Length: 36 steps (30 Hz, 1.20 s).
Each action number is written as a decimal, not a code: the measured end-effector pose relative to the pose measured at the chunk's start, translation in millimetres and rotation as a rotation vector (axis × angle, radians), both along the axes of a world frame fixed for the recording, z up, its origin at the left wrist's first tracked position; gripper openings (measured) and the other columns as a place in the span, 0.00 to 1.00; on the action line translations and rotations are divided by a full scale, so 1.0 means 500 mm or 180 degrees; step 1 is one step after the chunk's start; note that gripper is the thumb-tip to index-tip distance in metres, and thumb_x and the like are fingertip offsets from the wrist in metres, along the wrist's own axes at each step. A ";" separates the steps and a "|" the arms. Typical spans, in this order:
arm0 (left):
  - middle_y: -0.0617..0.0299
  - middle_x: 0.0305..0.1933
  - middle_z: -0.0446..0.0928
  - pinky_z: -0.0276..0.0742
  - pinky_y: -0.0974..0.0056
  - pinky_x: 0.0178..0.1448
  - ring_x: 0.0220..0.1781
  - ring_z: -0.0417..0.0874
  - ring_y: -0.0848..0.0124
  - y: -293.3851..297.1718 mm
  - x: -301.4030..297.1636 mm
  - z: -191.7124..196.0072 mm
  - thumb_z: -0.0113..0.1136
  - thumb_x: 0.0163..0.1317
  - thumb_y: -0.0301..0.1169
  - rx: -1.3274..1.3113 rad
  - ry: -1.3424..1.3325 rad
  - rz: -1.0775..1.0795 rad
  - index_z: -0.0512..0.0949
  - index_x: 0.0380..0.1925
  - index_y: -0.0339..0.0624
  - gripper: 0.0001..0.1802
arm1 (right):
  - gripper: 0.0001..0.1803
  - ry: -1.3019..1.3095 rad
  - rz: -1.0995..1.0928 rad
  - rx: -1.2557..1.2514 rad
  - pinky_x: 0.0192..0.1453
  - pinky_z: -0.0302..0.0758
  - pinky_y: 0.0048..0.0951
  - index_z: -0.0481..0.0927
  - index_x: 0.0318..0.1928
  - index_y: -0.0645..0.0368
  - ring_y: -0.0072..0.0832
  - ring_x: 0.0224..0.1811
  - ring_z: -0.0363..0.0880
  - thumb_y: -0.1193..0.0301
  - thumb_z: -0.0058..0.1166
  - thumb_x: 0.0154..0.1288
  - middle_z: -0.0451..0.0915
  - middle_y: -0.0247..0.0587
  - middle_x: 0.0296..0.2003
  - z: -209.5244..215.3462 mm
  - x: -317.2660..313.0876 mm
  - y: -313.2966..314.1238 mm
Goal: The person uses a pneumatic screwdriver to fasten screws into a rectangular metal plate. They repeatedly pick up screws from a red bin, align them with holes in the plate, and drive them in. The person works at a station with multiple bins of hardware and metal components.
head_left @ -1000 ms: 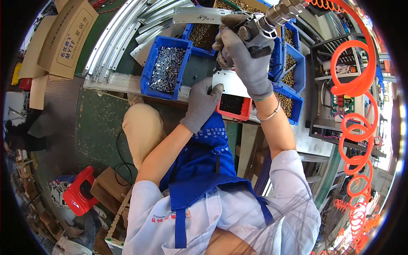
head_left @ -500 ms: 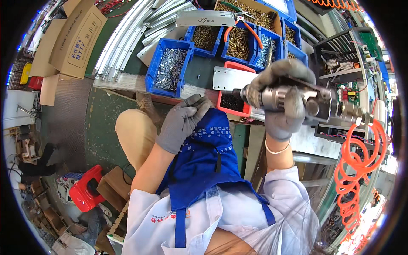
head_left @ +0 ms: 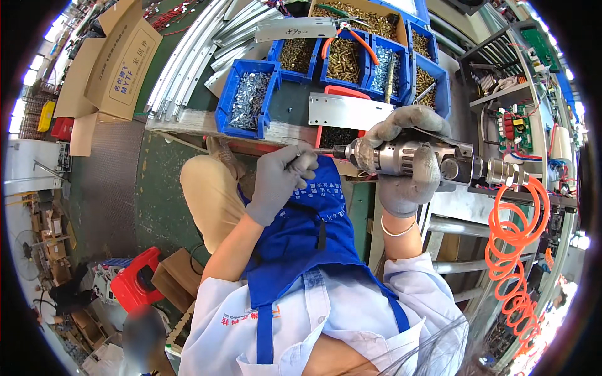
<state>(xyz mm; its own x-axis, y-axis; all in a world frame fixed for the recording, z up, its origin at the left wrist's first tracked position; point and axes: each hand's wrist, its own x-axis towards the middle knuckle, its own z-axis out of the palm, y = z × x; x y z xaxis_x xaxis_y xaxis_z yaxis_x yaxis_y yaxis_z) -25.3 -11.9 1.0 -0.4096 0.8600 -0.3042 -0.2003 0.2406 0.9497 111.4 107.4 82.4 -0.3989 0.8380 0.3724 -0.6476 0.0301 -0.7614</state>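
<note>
Right hand: grey-gloved, fingers wrapped tight around the silver pneumatic screwdriver
Left hand: grey-gloved, fingertips pinched together at the driver's bit tip
Behind: blue plastic bin of screws

The driver bit's tip vanishes under the left hand — whatever its fingers pinch stays hidden.

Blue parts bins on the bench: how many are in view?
6. One large bin of silvery screws stands at the left; four smaller ones run rightward; one sits behind. Others may be hidden.
</note>
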 end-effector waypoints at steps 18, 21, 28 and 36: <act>0.52 0.25 0.77 0.73 0.56 0.30 0.28 0.81 0.54 0.057 -0.058 -0.015 0.64 0.54 0.39 0.0712 0.3287 -0.0702 0.81 0.29 0.42 0.11 | 0.14 0.0049 0.0191 -0.0064 0.40 0.80 0.34 0.72 0.48 0.61 0.28 0.33 0.77 0.69 0.46 0.64 0.76 0.43 0.35 -0.014 -0.038 0.047; 0.54 0.23 0.76 0.72 0.56 0.28 0.27 0.81 0.55 0.091 -0.076 -0.002 0.64 0.54 0.43 0.0828 0.3777 -0.0803 0.79 0.27 0.44 0.14 | 0.14 0.0058 -0.0104 -0.0368 0.39 0.80 0.35 0.72 0.48 0.61 0.27 0.34 0.76 0.68 0.44 0.65 0.74 0.40 0.36 -0.007 -0.049 0.076; 0.58 0.26 0.78 0.74 0.53 0.31 0.29 0.81 0.56 0.202 -0.092 -0.016 0.59 0.58 0.45 0.0253 0.4491 -0.0999 0.78 0.29 0.47 0.14 | 0.13 -0.0378 -0.0630 -0.0207 0.39 0.80 0.35 0.74 0.47 0.63 0.28 0.34 0.76 0.70 0.44 0.67 0.75 0.42 0.36 -0.036 -0.098 0.158; 0.52 0.40 0.81 0.78 0.58 0.41 0.37 0.83 0.58 0.182 -0.145 -0.009 0.61 0.58 0.31 0.0273 0.3692 -0.0095 0.77 0.46 0.40 0.16 | 0.06 -0.0412 -0.0577 0.0010 0.27 0.78 0.24 0.78 0.38 0.65 0.25 0.22 0.79 0.77 0.51 0.61 0.80 0.41 0.25 -0.045 -0.121 0.169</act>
